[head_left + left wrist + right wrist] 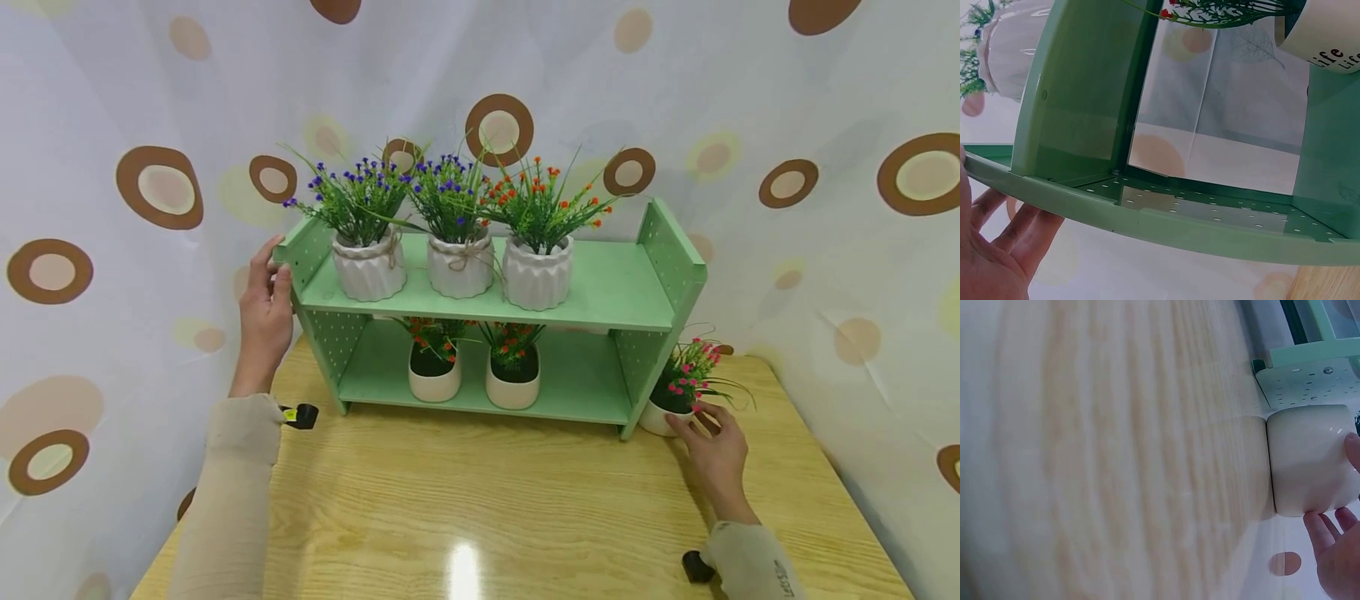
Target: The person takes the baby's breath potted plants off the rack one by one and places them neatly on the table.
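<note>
Both arms (pixel 234 504) reach forward, well apart.
Left hand (pixel 266 321) is higher, fingers (pixel 262 257) upward and slightly bent; grip hard to judge. Right hand (pixel 716 454) sits lower, thumb (pixel 679 428) opposed to curved fingers (pixel 723 417) in a hold. Pale sleeves (pixel 750 560) end near the wrists (pixel 251 380).

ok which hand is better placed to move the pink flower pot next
Probably the right hand: its fingers hold the pink-flowered pot beside the green shelf, while the left hand grips the shelf's opposite end.
</note>
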Tool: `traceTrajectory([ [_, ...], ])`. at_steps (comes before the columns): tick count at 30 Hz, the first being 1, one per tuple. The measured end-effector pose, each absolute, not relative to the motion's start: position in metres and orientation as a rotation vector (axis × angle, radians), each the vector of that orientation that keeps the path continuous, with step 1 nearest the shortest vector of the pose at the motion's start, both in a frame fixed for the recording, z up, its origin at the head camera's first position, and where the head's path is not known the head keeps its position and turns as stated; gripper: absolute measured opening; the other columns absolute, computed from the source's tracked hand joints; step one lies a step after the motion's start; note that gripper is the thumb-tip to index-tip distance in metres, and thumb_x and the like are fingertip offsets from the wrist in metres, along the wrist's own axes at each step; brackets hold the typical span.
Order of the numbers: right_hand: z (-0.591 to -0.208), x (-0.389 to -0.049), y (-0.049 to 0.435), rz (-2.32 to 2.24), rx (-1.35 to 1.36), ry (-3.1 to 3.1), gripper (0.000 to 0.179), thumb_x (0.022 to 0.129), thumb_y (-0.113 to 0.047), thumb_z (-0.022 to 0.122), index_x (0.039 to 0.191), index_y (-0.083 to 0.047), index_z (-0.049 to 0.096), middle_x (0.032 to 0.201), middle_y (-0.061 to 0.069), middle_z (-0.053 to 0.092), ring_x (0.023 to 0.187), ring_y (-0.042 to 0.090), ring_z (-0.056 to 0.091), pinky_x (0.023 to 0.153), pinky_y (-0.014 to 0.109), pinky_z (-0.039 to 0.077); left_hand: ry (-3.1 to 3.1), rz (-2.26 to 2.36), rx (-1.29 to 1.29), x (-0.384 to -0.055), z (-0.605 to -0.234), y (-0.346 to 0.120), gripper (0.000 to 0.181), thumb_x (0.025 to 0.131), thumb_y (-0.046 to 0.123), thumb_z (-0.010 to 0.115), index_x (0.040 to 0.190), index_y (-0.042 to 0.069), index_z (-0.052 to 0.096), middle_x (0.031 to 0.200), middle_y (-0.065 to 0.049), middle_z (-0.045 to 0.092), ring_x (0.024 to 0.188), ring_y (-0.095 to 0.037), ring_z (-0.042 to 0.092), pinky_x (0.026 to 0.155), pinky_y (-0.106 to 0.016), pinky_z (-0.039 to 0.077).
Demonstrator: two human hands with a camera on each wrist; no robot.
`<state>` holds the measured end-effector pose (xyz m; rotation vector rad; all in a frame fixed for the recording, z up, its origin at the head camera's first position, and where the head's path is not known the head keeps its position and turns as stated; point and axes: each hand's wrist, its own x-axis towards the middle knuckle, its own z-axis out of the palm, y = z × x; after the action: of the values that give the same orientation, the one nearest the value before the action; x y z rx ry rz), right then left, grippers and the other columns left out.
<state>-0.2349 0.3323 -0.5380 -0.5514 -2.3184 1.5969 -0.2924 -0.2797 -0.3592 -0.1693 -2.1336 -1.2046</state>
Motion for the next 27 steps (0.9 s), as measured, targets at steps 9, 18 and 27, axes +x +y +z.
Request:
traceTrajectory([
  [9, -0.538, -0.234, 0.332, 1.562, -0.532, -2.339, 0.06, 0.094, -0.03, 0.078, 0.141, -0.001, 0.053, 0.159, 0.011, 0.042, 0.145, 0.037, 0.046, 0.074, 0.001, 0.045, -2.141, -1.199, -0.159, -0.293, -0.359, -0.28, 0.047, 0.113, 0.039, 0.037, 0.16, 0.038, 0.035, 0.134, -0.019, 0.059, 0.105, -0.013, 0.053, 0.085, -0.024, 0.043],
  [18, -0.535, -0.234, 0.325, 1.439, -0.431, -2.36, 0.057, 0.097, -0.027, 0.074, 0.145, -0.003, 0.054, 0.15, 0.01, 0.048, 0.141, 0.036, 0.051, 0.1, 0.016, 0.049, -2.13, -1.189, -0.161, -0.293, -0.352, -0.282, 0.046, 0.113, 0.038, 0.038, 0.159, 0.037, 0.036, 0.132, -0.019, 0.059, 0.103, -0.008, 0.052, 0.084, -0.021, 0.042],
  [27, -0.52, -0.209, 0.316, 1.422, -0.462, -2.259, 0.055, 0.097, -0.028, 0.075, 0.145, -0.008, 0.055, 0.142, 0.002, 0.053, 0.129, 0.018, 0.059, 0.101, 0.015, 0.048, -2.125, -1.221, -0.178, -0.292, -0.357, -0.279, 0.047, 0.113, 0.038, 0.038, 0.159, 0.037, 0.036, 0.127, -0.021, 0.058, 0.098, -0.013, 0.051, 0.082, -0.024, 0.041],
])
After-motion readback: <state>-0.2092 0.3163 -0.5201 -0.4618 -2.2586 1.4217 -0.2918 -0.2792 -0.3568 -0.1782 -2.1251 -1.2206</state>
